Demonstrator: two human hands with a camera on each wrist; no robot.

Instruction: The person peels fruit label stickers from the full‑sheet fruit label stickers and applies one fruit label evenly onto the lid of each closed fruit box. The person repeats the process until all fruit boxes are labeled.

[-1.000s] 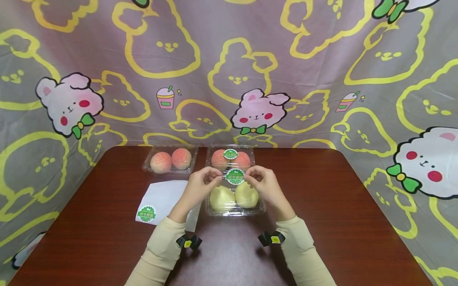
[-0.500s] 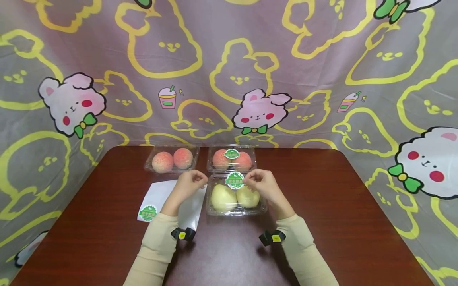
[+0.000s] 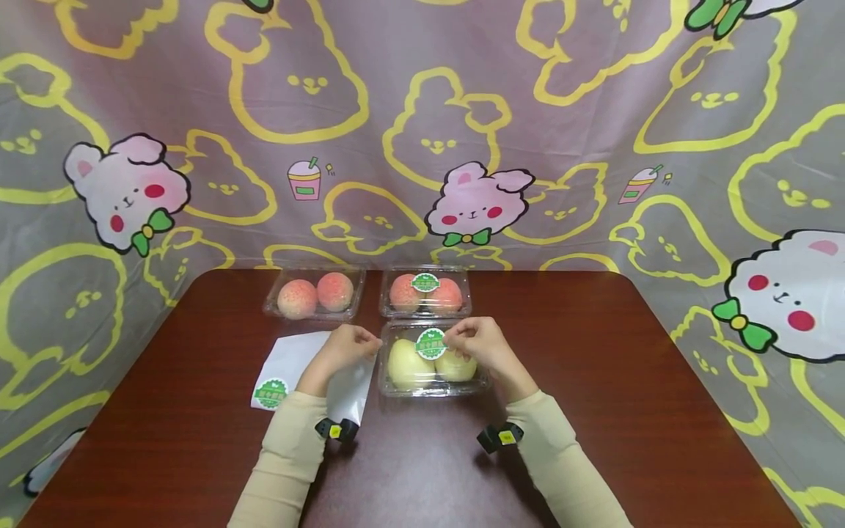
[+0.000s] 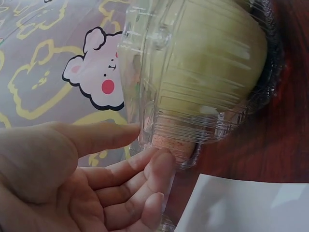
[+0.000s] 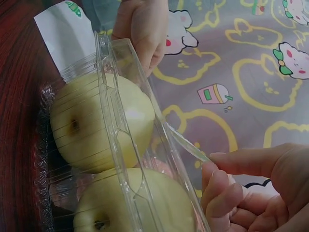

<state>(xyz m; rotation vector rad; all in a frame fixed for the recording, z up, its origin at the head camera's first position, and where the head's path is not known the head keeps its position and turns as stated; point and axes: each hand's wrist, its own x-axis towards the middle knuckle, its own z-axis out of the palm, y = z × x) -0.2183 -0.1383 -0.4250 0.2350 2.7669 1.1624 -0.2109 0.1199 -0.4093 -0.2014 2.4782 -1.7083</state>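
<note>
A clear plastic fruit box [image 3: 389, 385] with two pale yellow-green pears [image 3: 411, 363] stands in mid-table. Over its lid is a round green-and-white sticker [image 3: 432, 343]. My right hand [image 3: 487, 349] pinches the sticker's right edge between thumb and index finger. Seen edge-on in the right wrist view, the sticker [image 5: 188, 144] slants from the fingertips to the lid, its far end at the plastic. My left hand [image 3: 338, 357] hovers at the box's left side above the white backing sheet [image 3: 290, 359]. Its thumb and index finger are apart, the other fingers loosely bent, holding nothing.
Behind stand two clear boxes of peaches: the left one [image 3: 315, 293] bears no visible sticker, the right one [image 3: 425, 293] has a green sticker on its lid. Another green sticker [image 3: 271, 394] lies on the backing sheet's corner. A patterned curtain [image 3: 370, 125] surrounds the brown table [image 3: 594, 411].
My left hand has let go of the sticker's left edge and moved left. My right hand, still pinching the other edge, has come slightly lower and nearer with the sticker.
</note>
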